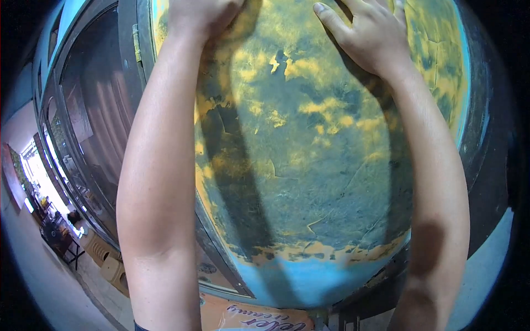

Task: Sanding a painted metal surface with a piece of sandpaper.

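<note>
Both arms reach up in front of a patchy yellow and dark grey-green surface (290, 178) with peeling, cracked paint. My left hand (207, 14) is at the top edge, close to the surface's upper left. Its fingertips are cut off or turned away, so whether it holds anything is hidden. Higher on the right, my right hand (370, 39) lies against or just before the painted surface, thumb spread away from the fingers. Nothing shows in its visible part; some fingertips are cropped by the frame. Both arms cast dark shadows on the paint.
A dark-framed glass door (97, 103) with a metal hinge (136, 43) stands left. Bright blue paint (298, 281) borders the surface below. An orange printed sheet or sack (256, 318) bearing writing lies at the bottom. Tan plastic stools (112, 269) stand farther left.
</note>
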A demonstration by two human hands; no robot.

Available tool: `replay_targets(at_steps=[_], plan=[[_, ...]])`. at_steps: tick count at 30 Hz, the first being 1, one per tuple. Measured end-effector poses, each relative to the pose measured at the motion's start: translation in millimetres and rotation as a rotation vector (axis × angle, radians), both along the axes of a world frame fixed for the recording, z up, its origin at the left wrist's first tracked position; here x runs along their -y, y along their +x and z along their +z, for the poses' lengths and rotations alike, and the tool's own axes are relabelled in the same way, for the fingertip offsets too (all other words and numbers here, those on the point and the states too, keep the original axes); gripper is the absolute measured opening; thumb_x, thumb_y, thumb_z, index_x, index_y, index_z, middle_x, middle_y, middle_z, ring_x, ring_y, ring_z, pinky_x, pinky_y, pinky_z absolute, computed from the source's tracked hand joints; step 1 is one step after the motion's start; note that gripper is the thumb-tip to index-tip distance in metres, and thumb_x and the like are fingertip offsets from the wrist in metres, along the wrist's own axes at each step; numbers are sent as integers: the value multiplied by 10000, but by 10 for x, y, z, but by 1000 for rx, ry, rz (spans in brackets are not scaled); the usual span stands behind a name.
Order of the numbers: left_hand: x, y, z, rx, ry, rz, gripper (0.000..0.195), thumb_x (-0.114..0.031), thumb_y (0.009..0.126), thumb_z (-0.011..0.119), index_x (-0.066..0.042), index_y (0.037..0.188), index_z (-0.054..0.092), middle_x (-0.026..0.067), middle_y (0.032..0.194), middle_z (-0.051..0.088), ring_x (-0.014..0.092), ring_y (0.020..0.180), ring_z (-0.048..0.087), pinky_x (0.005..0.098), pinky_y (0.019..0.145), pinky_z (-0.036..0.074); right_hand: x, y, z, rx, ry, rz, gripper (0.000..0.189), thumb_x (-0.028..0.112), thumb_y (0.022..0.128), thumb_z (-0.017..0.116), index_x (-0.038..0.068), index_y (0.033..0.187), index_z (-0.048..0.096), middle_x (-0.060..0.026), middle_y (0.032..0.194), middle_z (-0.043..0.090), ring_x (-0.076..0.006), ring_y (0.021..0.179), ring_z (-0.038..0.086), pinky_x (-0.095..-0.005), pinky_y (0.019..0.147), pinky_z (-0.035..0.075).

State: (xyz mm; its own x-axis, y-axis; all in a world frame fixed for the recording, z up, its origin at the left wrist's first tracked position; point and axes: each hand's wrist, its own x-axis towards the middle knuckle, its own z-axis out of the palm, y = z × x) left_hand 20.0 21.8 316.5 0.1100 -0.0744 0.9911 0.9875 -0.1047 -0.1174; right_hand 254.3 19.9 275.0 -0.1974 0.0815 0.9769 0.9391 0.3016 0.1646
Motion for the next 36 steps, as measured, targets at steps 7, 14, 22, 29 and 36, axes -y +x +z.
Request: replay_targets(at_steps=[7,14,22,29,36], plan=[[-137,272,86,222,51,-40,748,-512,1017,480,-69,1609,370,177,1687,317,342,1596,187,489,1290,140,113,37,4,20,-129,1,619,505,1041,415,244,1602,403,-49,1695,329,-295,1560,311,-685,1266,50],[-51,373,83,-113,-80,-101,752,-504,1008,498,-57,1601,382,182,1680,331,344,1590,207,483,1290,139,-25,197,11,34,-87,13,628,525,1034,429,256,1600,404,-42,1696,327,-275,1570,285,-674,1272,60],[-158,411,109,53,47,-61,813,-586,983,523,-58,1590,407,178,1684,324,372,1587,202,512,1283,154,19,211,-1,39,-116,29,627,524,1021,449,252,1586,430,-55,1690,340,-281,1568,290,-668,1273,72],[-128,368,142,5,42,10,819,-610,981,511,-93,1605,390,171,1678,339,367,1595,174,526,1283,161,54,88,6,47,-77,16,637,524,1015,462,253,1590,424,-54,1687,347,-295,1566,296,-667,1268,79],[37,470,190,-136,-67,-18,730,-567,1004,512,-142,1592,436,134,1661,390,394,1579,221,536,1271,182,146,113,45,4,-124,62,631,515,1003,490,246,1572,454,-58,1678,366,-297,1565,298,-659,1271,85]])
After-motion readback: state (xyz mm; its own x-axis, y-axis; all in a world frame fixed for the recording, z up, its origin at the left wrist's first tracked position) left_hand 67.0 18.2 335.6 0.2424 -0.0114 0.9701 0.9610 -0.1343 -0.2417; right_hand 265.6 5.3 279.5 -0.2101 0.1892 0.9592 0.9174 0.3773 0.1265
